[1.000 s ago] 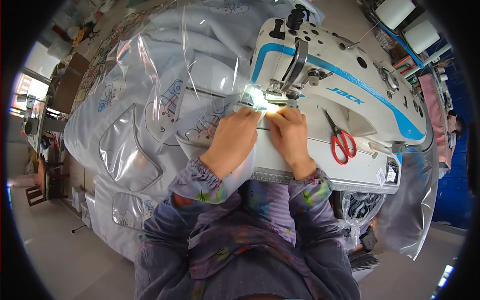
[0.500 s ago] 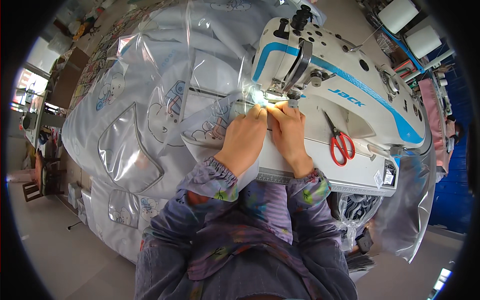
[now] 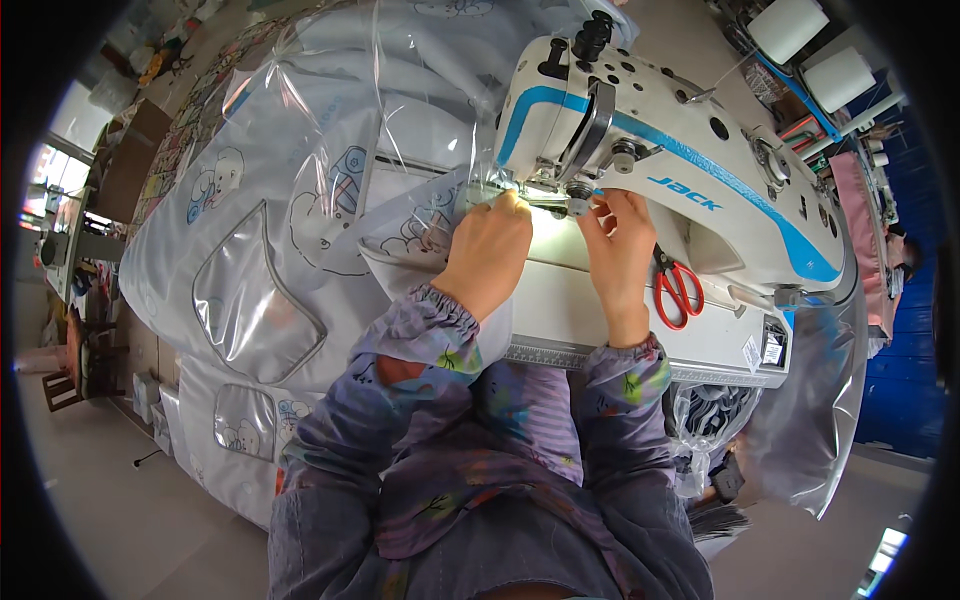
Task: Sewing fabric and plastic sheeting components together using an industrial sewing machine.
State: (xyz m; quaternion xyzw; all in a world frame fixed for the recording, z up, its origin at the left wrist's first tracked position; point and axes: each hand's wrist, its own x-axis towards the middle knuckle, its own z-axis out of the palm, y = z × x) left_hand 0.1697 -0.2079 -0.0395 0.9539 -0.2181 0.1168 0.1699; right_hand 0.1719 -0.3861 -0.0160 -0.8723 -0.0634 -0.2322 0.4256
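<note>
A white and blue sewing machine (image 3: 690,165) stands at the upper right, its lamp lighting the needle area. My left hand (image 3: 490,245) is closed on the edge of pale grey printed fabric (image 3: 415,235) just left of the needle, its fingertips partly lost in the glare. Beside the round knob at the machine's head, my right hand (image 3: 622,245) is raised with thumb and fingers pinched together. Whatever lies between those fingertips is too small to make out. Red-handled scissors (image 3: 679,295) lie on the machine bed (image 3: 560,295), right of my right hand.
Clear plastic-covered pockets (image 3: 260,310) and cartoon bears show on the large fabric heap at left. White thread cones (image 3: 838,80) stand at the upper right. A bag of dark scraps (image 3: 712,415) hangs below the bed. A ruler strip (image 3: 545,356) runs along its front edge.
My right hand has left the fabric by the needle, moving right beside the machine's knob. My left hand stays near the needle, almost unmoved.
</note>
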